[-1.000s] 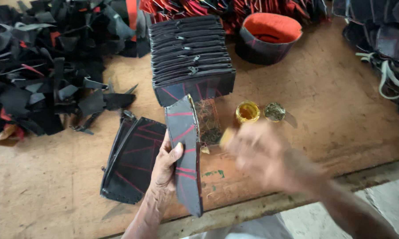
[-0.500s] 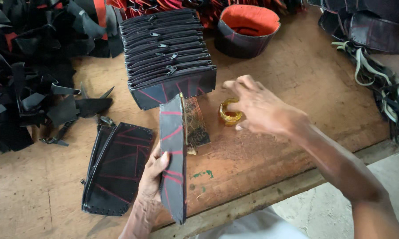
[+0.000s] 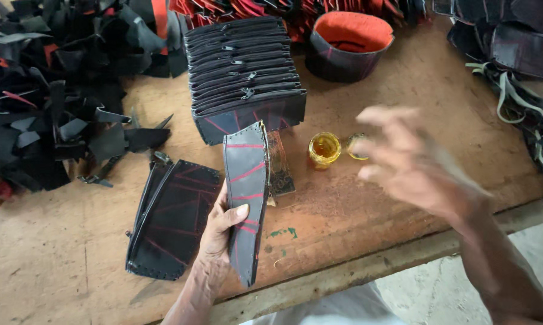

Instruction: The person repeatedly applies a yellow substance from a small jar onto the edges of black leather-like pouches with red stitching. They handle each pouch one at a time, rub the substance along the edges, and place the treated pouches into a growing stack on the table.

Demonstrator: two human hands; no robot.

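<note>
Two bare forearms without sleeves, left hand (image 3: 220, 232) with no ring or glove, right hand (image 3: 413, 165) blurred, bare also, pale light cloth of garment at bottom edge.

Panel in my left hand (image 3: 220, 225): black panel (image 3: 246, 198), red stripes.
Stacked panels (image 3: 244, 72): black, red lines.
Glue jar (image 3: 324, 148): amber-yellow.
Round pouch (image 3: 349, 45): black outside, orange lining.

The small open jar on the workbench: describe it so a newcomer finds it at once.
On the wooden workbench, look just right of the upright stack of black panels. The small jar stands there, open, holding amber liquid, its lid beside it: the only glossy yellow thing among black pieces.
</note>
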